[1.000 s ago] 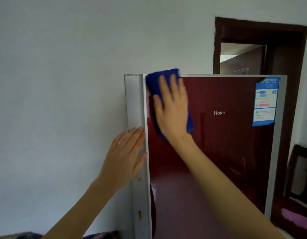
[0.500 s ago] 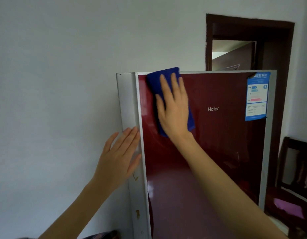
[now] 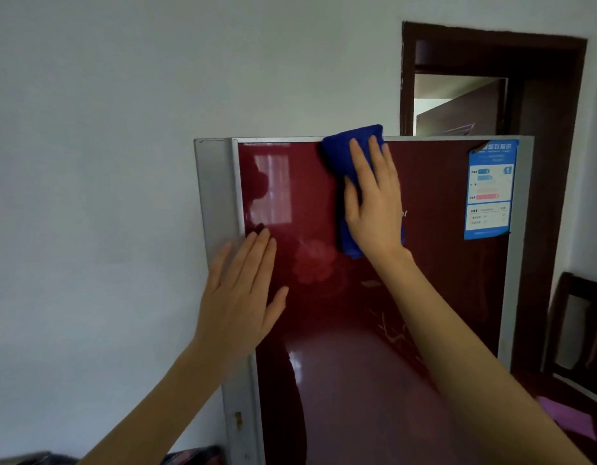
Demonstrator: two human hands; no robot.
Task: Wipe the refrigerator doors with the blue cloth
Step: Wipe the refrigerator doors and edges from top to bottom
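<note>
**Q:** What has been altered over the last second?

**A:** The blue cloth (image 3: 337,156) has been carried along the top edge of the refrigerator door (image 3: 441,280), from the 11 o'clock corner to 12 o'clock. It is pressed flat against the red panel under the right hand (image 3: 374,209). The fingers are extended rather than curled round the cloth, and its upper fold projects above the door's rim. The brand lettering is now largely covered by that hand.

**Q:** And the left hand (image 3: 243,297)?

**A:** It has been shifted from the grey side panel (image 3: 216,189) onto the door's 9 o'clock edge. It is laid flat with straight fingers and nothing is grasped. It is judged to be bracing.

**Q:** What is implied for the task?

**A:** The pass across the top strip is judged about half done. The stretch toward the energy label (image 3: 490,189) at 2 o'clock, and the surface below, are still to be wiped.
</note>
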